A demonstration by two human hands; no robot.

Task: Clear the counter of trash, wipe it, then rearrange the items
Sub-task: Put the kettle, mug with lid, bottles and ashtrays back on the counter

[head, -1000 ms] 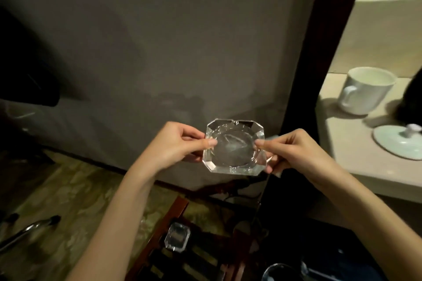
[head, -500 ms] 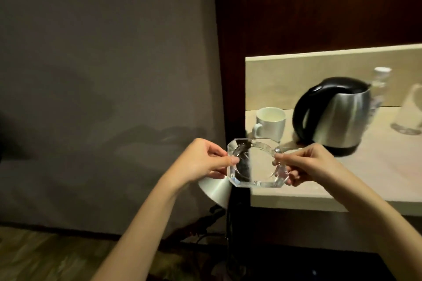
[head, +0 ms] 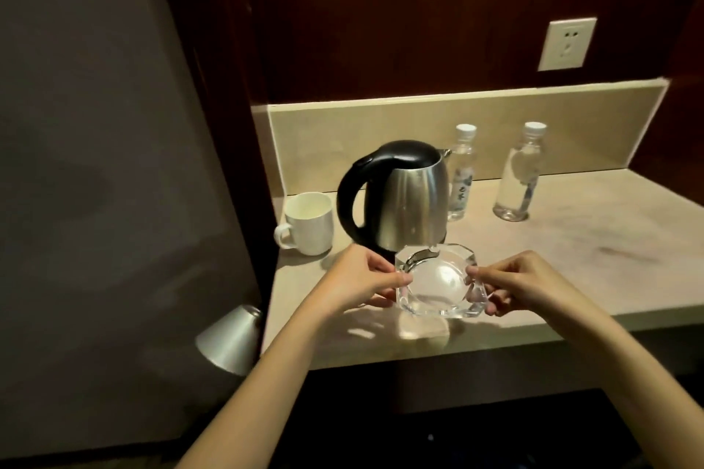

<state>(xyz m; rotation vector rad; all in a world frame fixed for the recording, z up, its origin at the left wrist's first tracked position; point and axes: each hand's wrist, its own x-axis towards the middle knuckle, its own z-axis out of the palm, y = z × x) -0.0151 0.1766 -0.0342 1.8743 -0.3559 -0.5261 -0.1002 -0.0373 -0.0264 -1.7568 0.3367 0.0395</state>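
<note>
Two bottles [head: 487, 171] behind kettle [head: 400, 194]

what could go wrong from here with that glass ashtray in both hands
The glass ashtray is only pinched at its side edges by the left hand and right hand; smooth, heavy-looking glass might slip and chip on the counter. The electric kettle and white mug sit just behind it, so pushing it further back could knock them.
</note>
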